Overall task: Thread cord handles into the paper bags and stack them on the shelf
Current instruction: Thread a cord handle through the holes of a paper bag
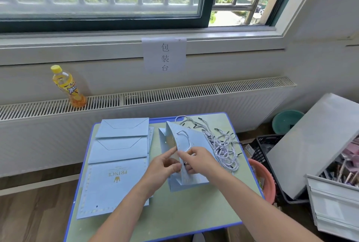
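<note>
Green table (194,212), both hands pinching pale-blue paper bag (194,179), left hand (163,166), right hand (198,160)

Your left hand (165,166) and right hand (196,161) pinch the rim of a partly opened blue paper bag (192,177) at mid-tabletop; one cord handle (184,138) loops from its upper face. Flat bags (116,164) overlap along the table's (174,216) left edge. Loose cords (221,144) lie tangled near the far right corner.
</note>
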The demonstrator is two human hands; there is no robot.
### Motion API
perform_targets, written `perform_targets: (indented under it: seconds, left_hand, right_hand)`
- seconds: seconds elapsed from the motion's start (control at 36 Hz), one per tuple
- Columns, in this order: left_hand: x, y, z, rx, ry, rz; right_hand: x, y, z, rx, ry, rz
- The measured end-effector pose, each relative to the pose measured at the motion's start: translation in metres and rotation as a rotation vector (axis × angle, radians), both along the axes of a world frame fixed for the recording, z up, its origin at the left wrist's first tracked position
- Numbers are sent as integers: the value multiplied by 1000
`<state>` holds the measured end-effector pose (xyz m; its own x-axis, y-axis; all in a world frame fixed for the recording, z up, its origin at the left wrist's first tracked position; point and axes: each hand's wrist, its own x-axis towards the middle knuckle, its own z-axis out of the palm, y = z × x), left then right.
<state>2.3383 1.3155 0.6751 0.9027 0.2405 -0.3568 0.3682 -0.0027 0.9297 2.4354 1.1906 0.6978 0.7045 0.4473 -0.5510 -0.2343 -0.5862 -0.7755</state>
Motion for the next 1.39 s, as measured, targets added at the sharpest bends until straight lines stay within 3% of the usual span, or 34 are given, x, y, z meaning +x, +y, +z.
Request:
perform_targets:
  seconds: [0.36, 0.64, 0.89, 1.17, 1.39]
  left_hand:
    - [3, -7, 8, 60, 13, 20]
    - [17, -12, 22, 230, -34, 79]
    - [22, -13, 36, 574, 4, -37]
    - [35, 1, 43, 932, 186, -143]
    - [42, 29, 60, 1034, -115, -424]
  right_hand:
    - [12, 11, 20, -286, -376, 291]
    - [21, 10, 35, -207, -410, 241]
    - [27, 4, 44, -200, -415, 221]
    - [29, -2, 48, -164, -474, 211]
    - [42, -7, 58, -115, -494, 242]
